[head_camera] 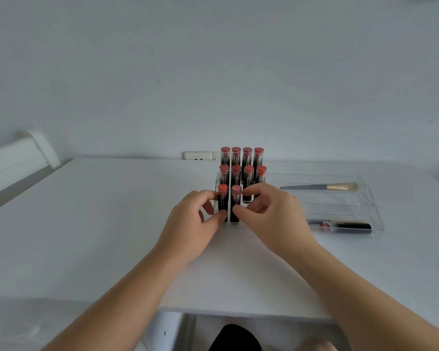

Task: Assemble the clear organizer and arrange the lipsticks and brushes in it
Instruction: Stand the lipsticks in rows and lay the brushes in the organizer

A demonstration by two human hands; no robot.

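Two front-row lipsticks are being seated in the clear stepped organizer point(217, 188), standing at mid-table. The left one point(222, 198) is being pinched low on its dark barrel by the left hand point(200, 221), thumb and fingertips closed on it. The neighbouring lipstick point(235, 201) is being pinched likewise by the right hand point(271, 214).

The tubes are judged light, rigid and smooth, so slipping is likely; the lower barrel is the best hold. At three o'clock, a brush point(322, 186) and another lipstick point(345, 226) are lying in the clear tray point(375, 219).
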